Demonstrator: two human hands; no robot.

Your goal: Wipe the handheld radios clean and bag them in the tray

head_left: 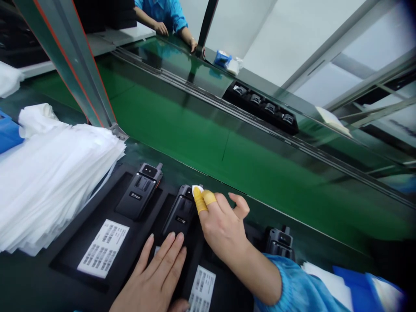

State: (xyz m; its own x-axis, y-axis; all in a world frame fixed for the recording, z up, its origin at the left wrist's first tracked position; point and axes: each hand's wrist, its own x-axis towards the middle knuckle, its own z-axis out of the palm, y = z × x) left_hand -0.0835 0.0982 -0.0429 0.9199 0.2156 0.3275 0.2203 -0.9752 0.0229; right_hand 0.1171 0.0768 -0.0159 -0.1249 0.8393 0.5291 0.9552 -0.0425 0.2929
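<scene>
My right hand, with yellow finger cots on two fingers, pinches a small white wipe against the top of a black handheld radio marked "Riton". My left hand lies flat with fingers stretched out, its tips at the lower end of that same radio. This radio rests in a slot of a black foam tray. To its left another Riton radio lies in the tray above a white barcode label sheet. A second label sheet is right of my left hand. Behind my right forearm a further radio is partly hidden.
A tall stack of white bags stands at the left beside a metal post. A green conveyor belt runs beyond the tray. Across it are a black tray with several devices and a co-worker's hands. Blue and white packets lie at lower right.
</scene>
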